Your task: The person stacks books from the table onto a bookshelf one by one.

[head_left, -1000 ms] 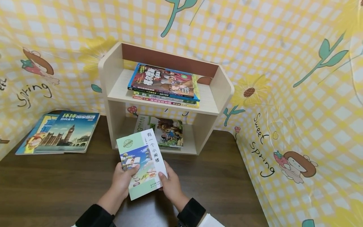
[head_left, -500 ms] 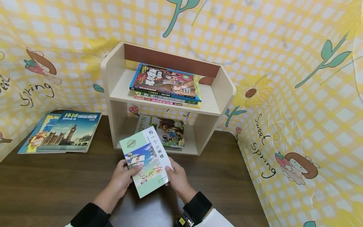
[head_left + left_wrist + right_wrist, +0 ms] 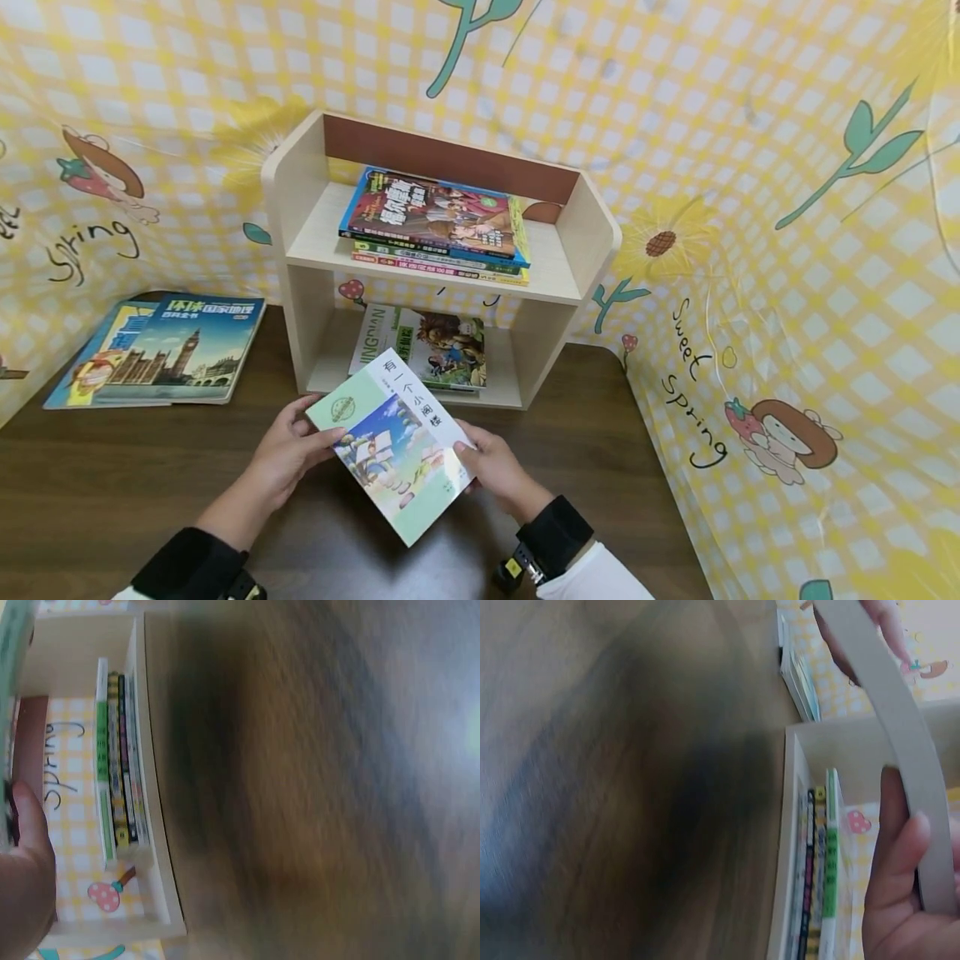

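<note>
Both hands hold a thin paperback book (image 3: pixel 382 467) with a light green cover, a painted picture and a white title strip. It hangs tilted above the table, in front of the shelf. My left hand (image 3: pixel 288 450) pinches its upper left edge, thumb on the cover and fingers behind. On the right edge, my right hand (image 3: pixel 501 471) grips it with the thumb over the white strip. The right wrist view shows the book (image 3: pixel 904 724) edge-on, slightly bowed, between thumb and fingers of the right hand (image 3: pixel 900 907). In the left wrist view only a sliver of the cover appears.
A two-tier wooden shelf (image 3: pixel 300 225) stands at the back of the dark table (image 3: pixel 135 492). Several books (image 3: pixel 435 217) are stacked on its upper tier, and more books (image 3: pixel 450 346) lie below. Two large picture books (image 3: pixel 180 354) overlap at the left. Checked cloth (image 3: pixel 750 275) surrounds the table.
The book has turned counterclockwise, its lower end swinging right. My left hand has shifted left toward the upper left corner, and my right hand has moved right with the book's edge.
</note>
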`<state>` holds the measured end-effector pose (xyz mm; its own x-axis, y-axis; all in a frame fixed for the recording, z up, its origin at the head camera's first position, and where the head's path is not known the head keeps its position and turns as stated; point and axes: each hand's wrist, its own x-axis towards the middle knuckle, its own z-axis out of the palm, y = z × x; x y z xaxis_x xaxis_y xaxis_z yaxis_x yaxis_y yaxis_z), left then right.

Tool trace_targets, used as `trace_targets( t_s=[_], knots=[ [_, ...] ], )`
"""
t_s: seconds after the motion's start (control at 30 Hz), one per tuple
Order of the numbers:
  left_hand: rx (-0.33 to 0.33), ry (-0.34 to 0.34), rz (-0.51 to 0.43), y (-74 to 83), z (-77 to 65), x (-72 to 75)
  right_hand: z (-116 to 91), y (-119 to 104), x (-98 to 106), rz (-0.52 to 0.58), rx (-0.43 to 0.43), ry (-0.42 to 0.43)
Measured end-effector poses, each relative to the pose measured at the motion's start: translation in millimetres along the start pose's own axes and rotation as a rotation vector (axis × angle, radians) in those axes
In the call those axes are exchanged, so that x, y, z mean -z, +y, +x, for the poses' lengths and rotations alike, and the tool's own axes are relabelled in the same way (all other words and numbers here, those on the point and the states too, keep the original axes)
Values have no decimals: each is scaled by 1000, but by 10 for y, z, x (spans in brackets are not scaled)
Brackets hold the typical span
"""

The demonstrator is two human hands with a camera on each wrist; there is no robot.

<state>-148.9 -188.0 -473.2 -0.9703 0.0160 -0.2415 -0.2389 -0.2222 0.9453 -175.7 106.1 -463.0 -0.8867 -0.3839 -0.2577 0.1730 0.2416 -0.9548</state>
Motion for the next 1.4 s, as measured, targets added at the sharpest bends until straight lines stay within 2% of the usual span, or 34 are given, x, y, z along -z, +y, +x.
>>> trace_targets(
  t_s=[0.27,0.43,0.57,0.73,0.9,1.07,1.27,1.4],
  knots=[
    [-43,-167,201,97,-13,98,25,-128,209,-129,13,-165],
    [-70,-258,234,114,-32,89,61,-178,266,-168,18,-201],
    [-126,-329,256,130,-42,97,97,-178,296,-123,-12,-195],
    [-131,-394,276,151,-63,93,139,-143,352,-69,-35,-226],
    [-143,-459,256,142,-82,69,164,-119,403,-57,-37,-257],
    [-129,-422,258,152,-106,37,184,-117,420,-56,-63,-229],
    [-164,-366,249,136,-108,18,260,-128,408,-46,-83,-122],
    [-181,-335,253,128,-104,-1,286,-137,384,15,-102,-44]
  ],
)
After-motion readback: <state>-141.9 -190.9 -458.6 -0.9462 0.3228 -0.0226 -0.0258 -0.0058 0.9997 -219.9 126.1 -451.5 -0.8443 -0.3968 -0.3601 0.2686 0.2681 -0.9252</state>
